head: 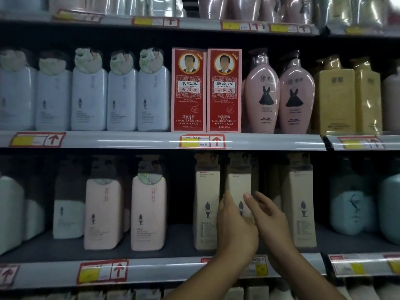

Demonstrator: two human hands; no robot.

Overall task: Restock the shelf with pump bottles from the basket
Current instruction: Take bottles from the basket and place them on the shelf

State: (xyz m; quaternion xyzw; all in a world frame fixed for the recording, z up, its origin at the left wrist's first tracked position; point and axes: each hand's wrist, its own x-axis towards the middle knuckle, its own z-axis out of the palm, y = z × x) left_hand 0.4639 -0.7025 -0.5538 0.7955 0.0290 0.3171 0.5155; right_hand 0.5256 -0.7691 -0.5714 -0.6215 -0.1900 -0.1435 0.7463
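Held bottle: a beige pump bottle (239,187) is standing upright on the lower shelf (151,269), in the beige row, right of centre; its lower front is hidden behind the hands.
Left hand: the left hand (237,226) is wrapping the bottle's left edge and lower front, thumb pointing up along that edge, fingers closed against the bottle.
Right hand: the right hand (270,215) is pressing on the bottle's right side, thumb on the front face, fingers curling round toward the far side; the grip is closed on the bottle.
Arms: both forearms are rising from the near bottom edge, crossing the lower shelf's front rail.
Neighbours: one matching beige bottle (206,202) is standing just left of the held one, another (302,202) to the right, apart from it.
Further left: two pink pump bottles (149,213) are standing side by side; white bottles sit farther left, in shadow.
Far right: teal bottles (350,204) are occupying the lower shelf's right end.
Upper shelf: white bottles at left, two red boxes (206,89) at centre, two pink curved bottles (279,94), then yellow bottles (346,98) at right.
Rails: yellow and red price tags (202,141) are sitting along the shelf fronts.
Basket: not in frame.
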